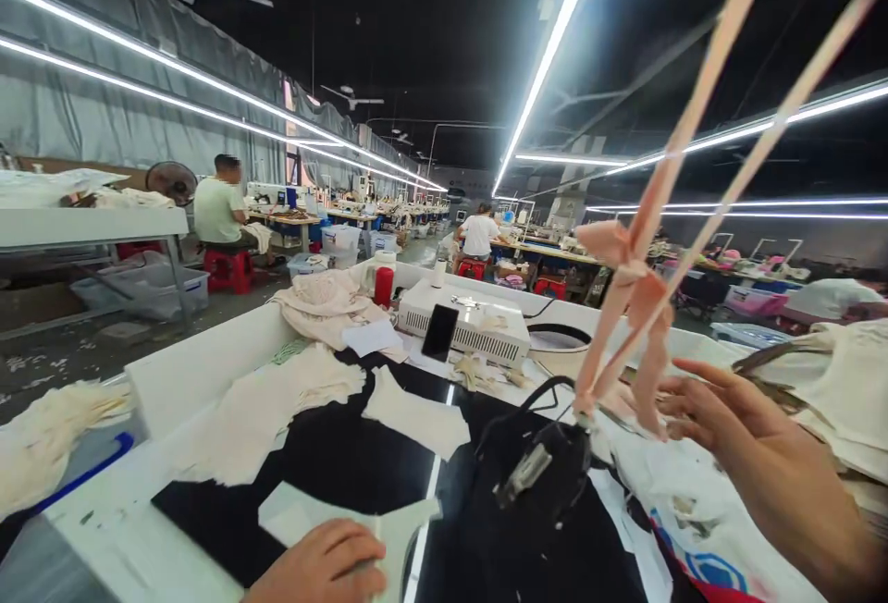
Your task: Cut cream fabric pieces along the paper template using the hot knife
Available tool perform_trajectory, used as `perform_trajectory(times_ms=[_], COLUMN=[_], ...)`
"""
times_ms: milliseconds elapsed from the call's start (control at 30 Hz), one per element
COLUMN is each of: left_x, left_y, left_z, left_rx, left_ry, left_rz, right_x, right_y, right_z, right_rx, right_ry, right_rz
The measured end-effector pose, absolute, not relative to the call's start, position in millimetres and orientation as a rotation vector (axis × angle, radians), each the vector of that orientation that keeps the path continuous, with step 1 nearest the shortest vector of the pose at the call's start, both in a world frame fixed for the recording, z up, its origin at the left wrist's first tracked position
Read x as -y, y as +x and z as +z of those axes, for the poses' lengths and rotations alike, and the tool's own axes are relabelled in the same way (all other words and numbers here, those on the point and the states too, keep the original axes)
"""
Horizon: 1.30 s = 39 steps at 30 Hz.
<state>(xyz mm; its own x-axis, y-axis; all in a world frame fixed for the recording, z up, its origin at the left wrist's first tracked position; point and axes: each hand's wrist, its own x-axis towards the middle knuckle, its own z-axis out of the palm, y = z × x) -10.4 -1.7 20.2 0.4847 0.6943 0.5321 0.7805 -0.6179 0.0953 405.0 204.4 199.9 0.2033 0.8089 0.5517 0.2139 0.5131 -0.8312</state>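
Note:
My left hand (319, 566) rests at the bottom edge on a pale template-like piece (406, 529), its fingers slightly bent and laid on the surface. On the right, my right hand (735, 436) is held up beside hanging pink cloth strips (648, 307), fingers apart and nothing visibly gripped. The knotted strips run down to a dark device with a metal part (531, 473) on the black tabletop (333, 464). A cream fabric piece (416, 413) lies flat behind my left hand.
Stacked cream fabric (264, 409) lies at the left. At the back stand a white box (464, 316), a phone (440, 332) and a red thread spool (383, 287). White bags and cloth (700, 501) crowd the right. Two people sit farther off.

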Motion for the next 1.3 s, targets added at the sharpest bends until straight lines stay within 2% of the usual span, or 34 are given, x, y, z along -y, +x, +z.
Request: perform_trajectory(times_ms=[133,300,433,567,867,1300], left_x=[13,10,10,17,21,7], left_y=[-3,-7,-11,-13,5,7], left_z=[29,25,24,33,41,40], left_rx=[1.294,1.245,1.179,1.165,0.895,0.898], left_ry=[-2.657,-2.745,-2.745,-2.718,-2.765,-2.877], left_rz=[-0.9,-0.942,-0.993,-1.003,-0.846,-0.85], right_x=[-140,-94,-80,-78,-57,-15], right_y=[364,321,290,264,235,208], right_z=[172,141,133,131,130,119], right_rx=[1.329,1.462,1.364,1.233,1.295,1.286], right_ry=[-0.902,-0.841,-0.793,-0.739,-0.643,-0.495], right_rz=[0.92,1.115,1.099,0.942,0.658,0.922])
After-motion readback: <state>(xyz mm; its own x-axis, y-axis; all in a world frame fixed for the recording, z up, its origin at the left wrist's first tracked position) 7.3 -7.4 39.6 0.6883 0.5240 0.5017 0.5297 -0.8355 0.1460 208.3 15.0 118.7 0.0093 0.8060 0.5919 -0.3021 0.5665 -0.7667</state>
